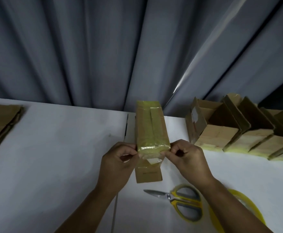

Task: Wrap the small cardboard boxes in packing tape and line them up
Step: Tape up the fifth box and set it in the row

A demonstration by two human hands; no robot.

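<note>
Left grip [119,163] and right grip [188,158], forearms converging, both seemingly pinching.

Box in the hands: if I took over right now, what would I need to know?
Hands: left hand and right hand each pinch a side of the box, which already has tape round it.
Done: a row of boxes stands lined up at the far right, with tape showing on their near edges.
Tools: scissors and tape roll lie on the table by the right arm; flat cardboard lies far left.
Left to do: probably press this tape down, then set the box by the row.
</note>
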